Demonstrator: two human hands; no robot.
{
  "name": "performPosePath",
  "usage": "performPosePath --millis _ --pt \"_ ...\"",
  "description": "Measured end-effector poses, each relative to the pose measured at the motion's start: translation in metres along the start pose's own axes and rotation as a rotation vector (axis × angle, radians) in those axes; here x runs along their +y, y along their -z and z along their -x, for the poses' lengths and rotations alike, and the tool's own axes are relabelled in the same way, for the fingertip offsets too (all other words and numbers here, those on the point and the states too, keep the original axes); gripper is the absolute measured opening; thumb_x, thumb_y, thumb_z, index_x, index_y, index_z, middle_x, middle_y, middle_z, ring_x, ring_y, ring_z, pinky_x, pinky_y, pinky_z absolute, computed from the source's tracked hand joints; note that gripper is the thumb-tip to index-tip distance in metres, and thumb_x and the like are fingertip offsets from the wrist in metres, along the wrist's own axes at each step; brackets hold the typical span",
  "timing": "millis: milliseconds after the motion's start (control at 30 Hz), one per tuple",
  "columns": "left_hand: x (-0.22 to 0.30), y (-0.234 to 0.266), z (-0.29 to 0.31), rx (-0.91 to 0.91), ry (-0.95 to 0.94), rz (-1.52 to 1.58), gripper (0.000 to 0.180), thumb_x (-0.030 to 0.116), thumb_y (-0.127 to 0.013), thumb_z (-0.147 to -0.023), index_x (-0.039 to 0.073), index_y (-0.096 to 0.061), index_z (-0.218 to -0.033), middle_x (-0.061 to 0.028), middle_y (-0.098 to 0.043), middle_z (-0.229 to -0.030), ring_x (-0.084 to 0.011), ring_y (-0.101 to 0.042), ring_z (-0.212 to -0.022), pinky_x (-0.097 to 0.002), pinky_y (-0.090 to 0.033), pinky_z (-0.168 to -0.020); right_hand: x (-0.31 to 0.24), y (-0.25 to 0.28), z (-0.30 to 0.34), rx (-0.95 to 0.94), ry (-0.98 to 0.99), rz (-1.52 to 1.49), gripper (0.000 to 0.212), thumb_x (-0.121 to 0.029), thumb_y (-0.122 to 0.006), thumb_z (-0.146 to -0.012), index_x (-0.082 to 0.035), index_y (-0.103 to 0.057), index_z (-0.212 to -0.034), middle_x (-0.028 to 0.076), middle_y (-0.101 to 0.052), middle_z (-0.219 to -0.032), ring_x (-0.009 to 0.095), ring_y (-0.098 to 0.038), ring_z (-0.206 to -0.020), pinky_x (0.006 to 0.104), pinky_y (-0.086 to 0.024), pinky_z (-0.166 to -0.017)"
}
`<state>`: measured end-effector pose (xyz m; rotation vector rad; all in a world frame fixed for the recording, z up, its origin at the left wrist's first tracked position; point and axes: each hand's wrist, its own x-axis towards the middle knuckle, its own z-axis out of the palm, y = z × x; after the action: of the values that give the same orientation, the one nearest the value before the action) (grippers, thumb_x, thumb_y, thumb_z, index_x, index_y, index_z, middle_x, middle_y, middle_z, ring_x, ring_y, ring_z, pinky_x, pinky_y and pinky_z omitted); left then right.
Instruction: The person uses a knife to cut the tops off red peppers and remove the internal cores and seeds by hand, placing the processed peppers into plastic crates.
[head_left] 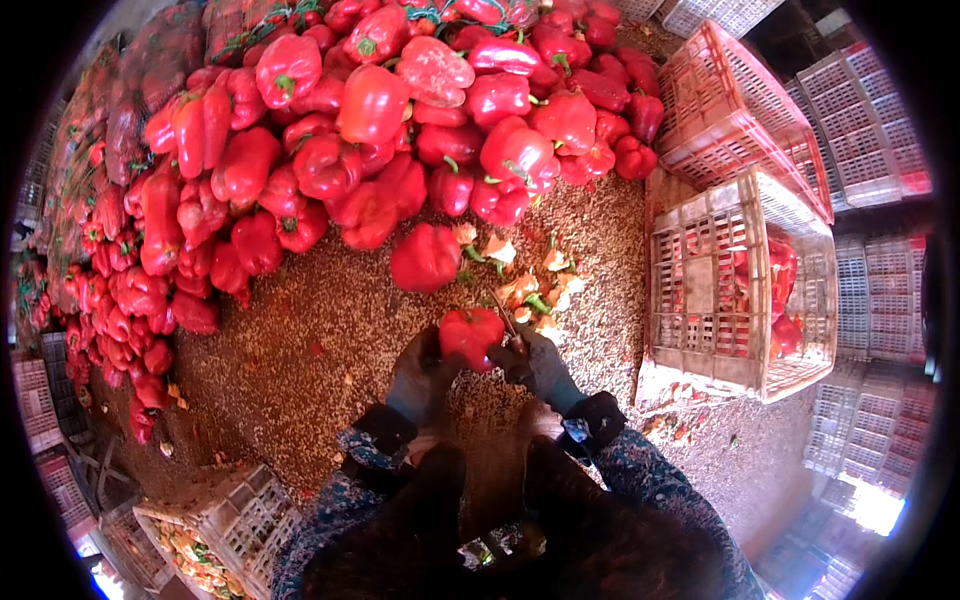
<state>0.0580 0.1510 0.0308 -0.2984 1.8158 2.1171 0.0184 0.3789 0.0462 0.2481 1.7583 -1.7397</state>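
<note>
A red bell pepper [472, 336] is held up in front of my knees. My left hand [422, 378], in a dark glove, grips its left side. On the other side my gloved right hand [543, 368] is closed round a small knife [504, 313], whose thin blade points up and away beside the pepper. Just beyond lie cut-out pepper cores with green stems [540, 292] on the ground. Close to them rests a whole red pepper [425, 258]. The fingertips behind the held pepper are partly hidden.
A large heap of red peppers [330, 165] spreads across the far side and left. At the right a white crate [705, 290] on its side has red peppers inside, with a red crate [735, 110] beyond. A crate of scraps [240, 520] stands near left. Stacked crates [880, 300] line the right.
</note>
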Motion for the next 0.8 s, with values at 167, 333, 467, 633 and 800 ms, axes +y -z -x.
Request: performPosePath --millis 167,333,467,633,800 --pt "0.025 0.004 -0.003 0.178 -0.226 -0.455 0.056 0.021 -0.072 -0.091 -0.002 -0.05 -0.136 -0.0168 -0.062 -0.126 -0.0237 -0.063 -0.111 -0.0376 -0.054 -0.092 -0.006 -0.016 0.001 0.064 0.275 0.558 0.061 -0.034 -0.072 -0.093 -0.009 -0.05 -0.144 0.017 -0.069 -0.114 0.025 -0.068 -0.096 0.0372 -0.053 -0.081" --pt "0.019 0.01 -0.011 0.114 -0.093 -0.607 0.051 0.023 -0.074 -0.089 -0.003 -0.057 -0.129 -0.0205 -0.061 -0.123 -0.027 -0.066 -0.105 -0.0386 -0.055 -0.088 -0.008 -0.026 0.032 0.122 0.021 0.223 0.051 -0.027 -0.064 -0.099 -0.003 -0.05 -0.142 0.01 -0.068 -0.102 0.012 -0.063 -0.074 0.0274 -0.053 -0.065" --pt "0.013 0.008 -0.007 0.15 -0.17 -0.552 0.053 0.026 -0.077 -0.087 -0.003 -0.058 -0.128 -0.0204 -0.064 -0.117 -0.0278 -0.067 -0.103 -0.0397 -0.055 -0.089 -0.014 -0.024 0.06 0.084 -0.119 0.014 0.042 -0.029 -0.058 -0.102 -0.004 -0.056 -0.136 0.005 -0.066 -0.089 0.008 -0.058 -0.067 0.0247 -0.048 -0.06" --pt "0.033 0.0 0.005 0.168 -0.249 -0.739 0.053 0.034 -0.078 -0.086 0.003 -0.061 -0.126 -0.0189 -0.065 -0.114 -0.0327 -0.067 -0.102 -0.0411 -0.055 -0.089 -0.018 -0.017 0.069 -0.091 0.043 0.355 0.036 -0.026 -0.058 -0.1 -0.004 -0.059 -0.128 0.007 -0.069 -0.089 0.013 -0.065 -0.073 0.0297 -0.052 -0.066" --pt "0.039 -0.015 -0.006 0.15 -0.273 -0.817 0.048 0.044 -0.075 -0.084 0.012 -0.065 -0.119 -0.0164 -0.066 -0.109 -0.0359 -0.067 -0.093 -0.0447 -0.056 -0.077 -0.013 -0.016 0.073 0.01 -0.022 0.392 0.035 -0.027 -0.057 -0.099 -0.003 -0.06 -0.125 0.01 -0.069 -0.087 0.015 -0.066 -0.073 0.0311 -0.053 -0.066"
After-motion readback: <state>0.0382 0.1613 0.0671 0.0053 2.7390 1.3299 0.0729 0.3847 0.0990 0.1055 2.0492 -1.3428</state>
